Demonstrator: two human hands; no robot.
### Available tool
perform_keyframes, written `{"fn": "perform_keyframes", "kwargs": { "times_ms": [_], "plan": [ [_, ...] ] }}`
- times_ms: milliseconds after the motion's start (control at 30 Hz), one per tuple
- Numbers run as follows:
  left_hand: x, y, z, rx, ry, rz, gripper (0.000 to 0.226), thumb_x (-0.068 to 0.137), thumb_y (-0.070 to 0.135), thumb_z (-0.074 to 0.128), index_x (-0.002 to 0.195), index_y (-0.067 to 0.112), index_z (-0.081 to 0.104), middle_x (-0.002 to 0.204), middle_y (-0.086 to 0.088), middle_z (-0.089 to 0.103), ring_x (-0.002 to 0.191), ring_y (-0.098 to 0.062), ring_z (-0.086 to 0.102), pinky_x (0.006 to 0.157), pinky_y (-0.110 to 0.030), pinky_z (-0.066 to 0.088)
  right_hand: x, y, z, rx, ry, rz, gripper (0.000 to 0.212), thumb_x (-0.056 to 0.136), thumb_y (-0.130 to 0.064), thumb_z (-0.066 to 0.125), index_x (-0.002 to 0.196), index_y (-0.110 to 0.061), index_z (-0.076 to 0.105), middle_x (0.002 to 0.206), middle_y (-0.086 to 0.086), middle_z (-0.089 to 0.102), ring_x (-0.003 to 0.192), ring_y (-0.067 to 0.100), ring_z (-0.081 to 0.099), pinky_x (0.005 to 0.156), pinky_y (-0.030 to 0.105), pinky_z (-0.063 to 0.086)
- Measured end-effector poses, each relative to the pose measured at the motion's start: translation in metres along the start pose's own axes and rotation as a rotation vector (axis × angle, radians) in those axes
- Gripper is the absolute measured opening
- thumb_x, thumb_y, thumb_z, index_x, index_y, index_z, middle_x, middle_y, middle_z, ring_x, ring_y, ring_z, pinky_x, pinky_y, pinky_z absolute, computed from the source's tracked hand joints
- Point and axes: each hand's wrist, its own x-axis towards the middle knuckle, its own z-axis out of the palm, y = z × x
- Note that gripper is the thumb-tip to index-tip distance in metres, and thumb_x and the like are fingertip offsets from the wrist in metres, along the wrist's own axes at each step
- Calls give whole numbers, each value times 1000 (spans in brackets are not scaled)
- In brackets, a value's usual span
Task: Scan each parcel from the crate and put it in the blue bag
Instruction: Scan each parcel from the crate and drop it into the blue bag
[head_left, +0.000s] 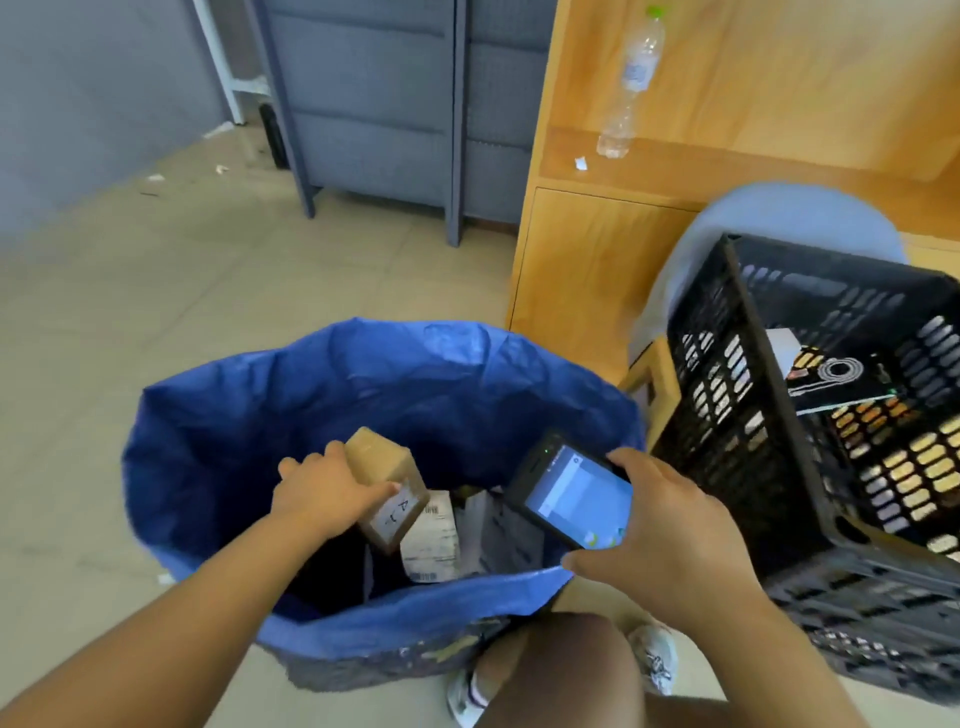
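Midway, I'd say: left hand (332, 488) grips a small brown cardboard parcel (387, 480) over the blue plastic bag (234, 415), labelled parcels (436, 540) already inside. Right hand (670, 530) holds the black handheld scanner (571, 493). Black slatted plastic crate (727, 415) at 3 o'clock has at least one packet (826, 376) left
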Motion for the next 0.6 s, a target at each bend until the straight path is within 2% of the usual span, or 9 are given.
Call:
{"fn": "perform_keyframes", "kwargs": {
  "times_ms": [100,167,267,400,500,600],
  "plan": [
    [27,-14,12,216,-170,-40,80,70,70,56,128,17,44,121,-6,56,115,-29,46,81,-37,32,16,-10,16,-33,-56,-10,96,52,-64,72,133,-31,32,125,-14,49,109,14,53,81,31,43],
    [39,-19,16,355,-295,-15,70,73,64,57,129,23,47,126,0,55,117,-25,49,88,-39,33,24,-14,23,-49,-81,-11,95,53,-65,71,133,-31,32,124,-15,49,109,14,52,81,32,41],
    [48,-26,23,416,-440,-10,60,75,55,63,126,24,52,123,0,59,113,-23,54,92,-36,39,34,-18,31,-68,-100,-9,93,53,-64,72,131,-32,34,121,-14,50,105,15,53,77,31,40],
    [49,-35,35,410,-498,27,50,74,42,70,117,19,63,118,-4,64,104,-23,63,83,-30,50,40,-19,36,-85,-119,4,91,52,-65,72,129,-32,35,119,-13,51,102,14,54,75,31,41],
    [46,-35,38,394,-530,77,40,80,38,68,114,16,64,115,-3,65,96,-21,62,74,-29,47,41,-20,36,-98,-126,9,90,52,-65,72,128,-32,36,118,-14,52,101,14,54,74,30,40],
    [43,-30,31,349,-492,141,31,84,41,63,105,18,63,99,1,62,84,-17,56,65,-27,41,38,-21,31,-107,-106,18,97,53,-66,72,134,-30,33,126,-15,49,109,13,53,82,30,42]
  ]
}}
